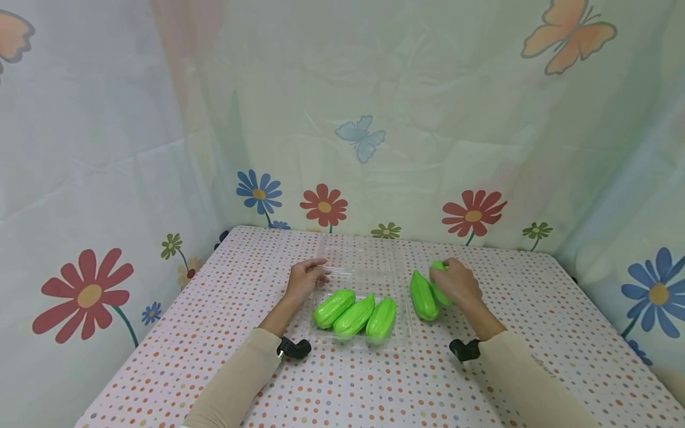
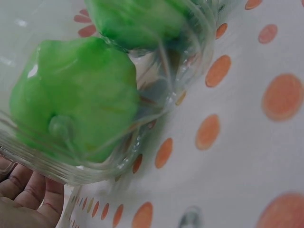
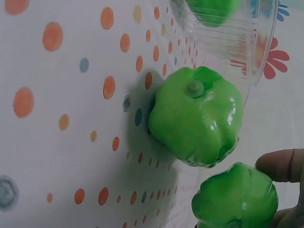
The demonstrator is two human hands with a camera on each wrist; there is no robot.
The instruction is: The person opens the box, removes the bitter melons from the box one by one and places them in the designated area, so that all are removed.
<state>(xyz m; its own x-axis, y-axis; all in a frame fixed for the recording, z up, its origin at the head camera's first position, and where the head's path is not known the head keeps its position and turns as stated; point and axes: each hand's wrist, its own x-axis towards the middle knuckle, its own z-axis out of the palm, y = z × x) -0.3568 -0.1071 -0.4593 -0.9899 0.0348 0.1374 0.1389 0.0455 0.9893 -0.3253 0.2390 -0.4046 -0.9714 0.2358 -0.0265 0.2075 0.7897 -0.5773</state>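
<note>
One table (image 1: 332,386) is topped by a clear box (image 1: 364,257). Whether it is gripped at nine o'clock by the left hand (image 1: 305,278) cannot be told; at three, a gourd (image 3: 236,197) is pinched by the right hand (image 1: 459,282) beside a loose gourd (image 1: 424,296). Three gourds (image 1: 355,317) are boxed.

You at a curtained booth, flower-and-butterfly sheets (image 1: 428,89) walling three sides, your dot-patterned surface (image 1: 353,392) between them, room type unclear
</note>
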